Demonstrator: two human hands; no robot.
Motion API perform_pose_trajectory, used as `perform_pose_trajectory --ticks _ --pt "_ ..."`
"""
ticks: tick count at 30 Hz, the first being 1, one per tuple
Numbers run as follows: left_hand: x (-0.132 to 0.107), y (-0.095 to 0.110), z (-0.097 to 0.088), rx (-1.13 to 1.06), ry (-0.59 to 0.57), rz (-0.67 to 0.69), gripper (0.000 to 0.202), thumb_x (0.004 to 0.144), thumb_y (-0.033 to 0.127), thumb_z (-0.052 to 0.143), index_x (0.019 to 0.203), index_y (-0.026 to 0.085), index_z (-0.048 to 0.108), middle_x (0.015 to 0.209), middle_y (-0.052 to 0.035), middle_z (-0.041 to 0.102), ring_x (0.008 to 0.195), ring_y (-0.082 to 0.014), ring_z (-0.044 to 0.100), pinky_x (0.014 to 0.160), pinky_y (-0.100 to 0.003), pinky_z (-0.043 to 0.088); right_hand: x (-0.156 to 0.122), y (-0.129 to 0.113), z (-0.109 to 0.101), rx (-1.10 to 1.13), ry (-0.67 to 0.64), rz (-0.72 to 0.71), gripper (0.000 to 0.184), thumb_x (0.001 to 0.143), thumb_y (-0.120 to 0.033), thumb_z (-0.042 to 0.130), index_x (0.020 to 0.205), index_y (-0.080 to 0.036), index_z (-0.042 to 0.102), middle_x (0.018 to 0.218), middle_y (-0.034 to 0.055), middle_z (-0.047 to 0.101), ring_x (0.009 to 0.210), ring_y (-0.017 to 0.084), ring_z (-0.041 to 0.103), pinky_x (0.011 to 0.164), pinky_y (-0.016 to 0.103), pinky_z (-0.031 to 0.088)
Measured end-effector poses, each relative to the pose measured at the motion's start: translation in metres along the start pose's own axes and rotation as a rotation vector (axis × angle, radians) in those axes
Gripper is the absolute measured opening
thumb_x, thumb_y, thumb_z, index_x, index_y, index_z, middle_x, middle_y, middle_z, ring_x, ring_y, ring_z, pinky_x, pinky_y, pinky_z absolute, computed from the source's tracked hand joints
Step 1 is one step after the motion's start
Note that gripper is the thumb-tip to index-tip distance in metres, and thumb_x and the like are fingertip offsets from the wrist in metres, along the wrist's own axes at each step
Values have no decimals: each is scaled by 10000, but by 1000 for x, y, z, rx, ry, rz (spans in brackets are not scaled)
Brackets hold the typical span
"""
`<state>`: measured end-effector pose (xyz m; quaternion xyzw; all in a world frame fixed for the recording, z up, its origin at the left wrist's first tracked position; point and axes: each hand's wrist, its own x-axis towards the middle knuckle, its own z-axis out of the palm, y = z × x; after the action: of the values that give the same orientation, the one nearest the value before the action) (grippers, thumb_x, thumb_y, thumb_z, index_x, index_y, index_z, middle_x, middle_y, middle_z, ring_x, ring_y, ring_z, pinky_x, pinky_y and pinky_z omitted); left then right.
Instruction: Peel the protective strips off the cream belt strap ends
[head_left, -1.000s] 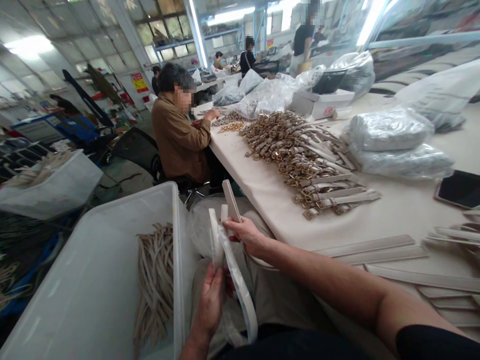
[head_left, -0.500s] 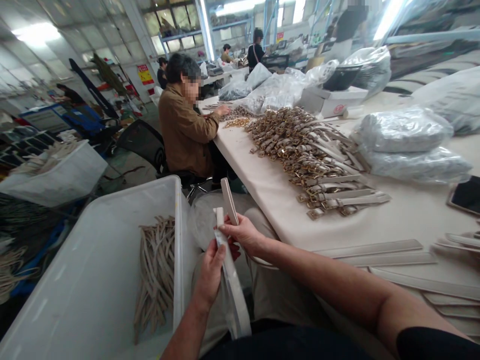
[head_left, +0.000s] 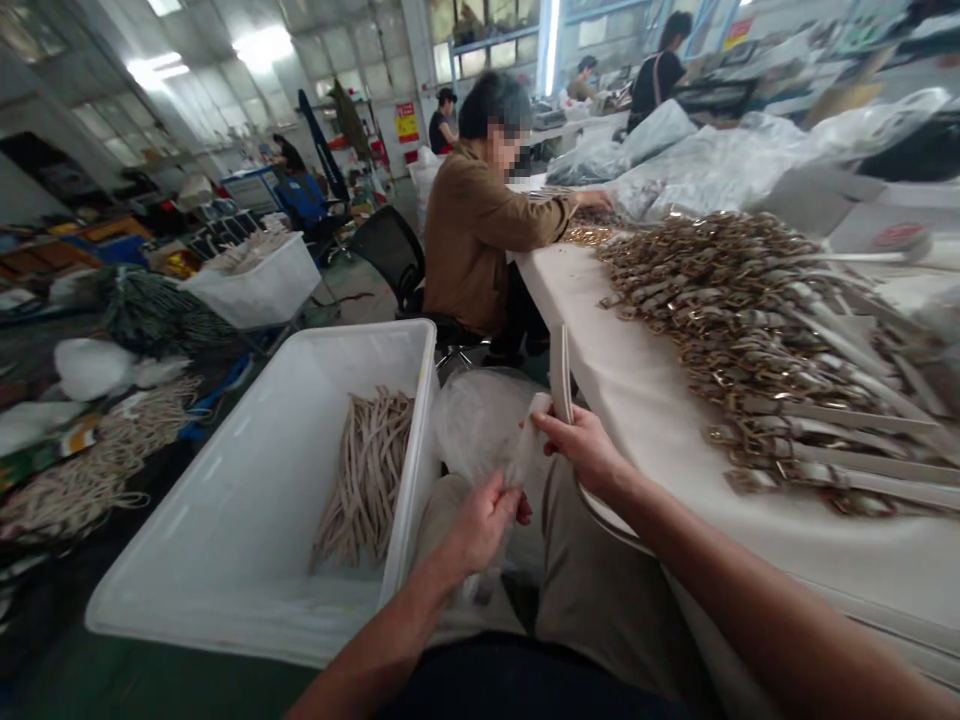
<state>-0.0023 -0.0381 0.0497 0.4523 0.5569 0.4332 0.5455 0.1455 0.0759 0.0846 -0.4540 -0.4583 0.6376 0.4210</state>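
My left hand (head_left: 484, 520) is closed around a clear plastic sleeve (head_left: 517, 465) just above my lap. My right hand (head_left: 585, 450) pinches a pale beige strap (head_left: 562, 370) that stands upright beside the table edge; the sleeve's top touches its fingers. Both hands hover between the white bin (head_left: 247, 500) and the white table (head_left: 645, 420). A crumpled clear plastic bag (head_left: 472, 420) lies behind my hands.
The bin at my left holds a bundle of beige straps (head_left: 367, 470). A big pile of buckled straps (head_left: 750, 300) covers the table. A person in a brown jacket (head_left: 472, 235) sits further along it. Another bin (head_left: 259, 280) and cord piles (head_left: 82, 470) lie left.
My view has swung left and the table shifted right. The white strap looped between my hands is gone from sight; my left hand now grips the plastic sleeve lower down.
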Motion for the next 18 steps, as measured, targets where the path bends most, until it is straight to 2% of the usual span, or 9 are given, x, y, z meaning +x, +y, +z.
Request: perform_pose_trajectory --ticks 3,5,8,10,12,14,16,18 --pt "-13 -22 -7 48 -10 -37 256 851 478 635 751 243 626 763 -63 695 749 -223 636 748 -345 461 5 -8 -8 -7 58 -13 425 580 -497 850 773 -190 627 763 55 693 605 143 552 491 248 413" --pt "-23 -36 -14 35 -30 -95 307 826 523 661 783 220 637 745 -53 682 709 -204 613 702 -328 449 9 -12 -14 -9 80 -14 428 580 -492 861 777 -191 629 753 51 686 598 140 547 493 248 417" --pt "-39 -49 -32 -94 -93 -251 417 725 563 770 834 175 663 706 -27 645 618 -155 546 597 -282 403 15 -13 -22 -4 97 -39 424 610 -504 856 803 -193 642 737 36 662 569 129 523 479 249 419" --pt "-50 -49 -49 -260 -100 -344 460 640 545 856 789 152 668 683 -18 622 592 -128 518 575 -258 396 19 -10 -26 10 107 -51 431 628 -529 849 800 -197 634 659 4 595 517 117 474 456 253 410" --pt "-62 -38 -70 -476 -38 -348 495 571 537 912 751 143 672 695 -26 626 622 -129 548 621 -257 447 20 -6 -26 32 113 -37 459 618 -549 861 756 -204 592 558 -46 471 463 99 398 439 255 405" --pt "-73 -18 -94 -651 81 -243 518 540 536 940 778 144 699 742 -40 646 709 -159 608 719 -285 513 18 -2 -23 52 100 -12 502 595 -550 886 710 -215 531 513 -82 367 440 83 336 441 251 413" --pt "-82 9 -118 -711 218 -76 499 555 514 945 831 158 731 727 -27 629 745 -174 624 770 -310 544 13 1 -16 53 60 16 519 584 -541 903 709 -213 521 519 -85 379 441 71 315 450 244 422" --pt "-92 39 -142 -704 361 96 472 576 482 938 895 193 745 654 12 559 664 -153 578 707 -311 558 8 2 -12 37 6 48 499 597 -550 897 764 -196 586 577 -57 497 445 59 307 451 237 418"
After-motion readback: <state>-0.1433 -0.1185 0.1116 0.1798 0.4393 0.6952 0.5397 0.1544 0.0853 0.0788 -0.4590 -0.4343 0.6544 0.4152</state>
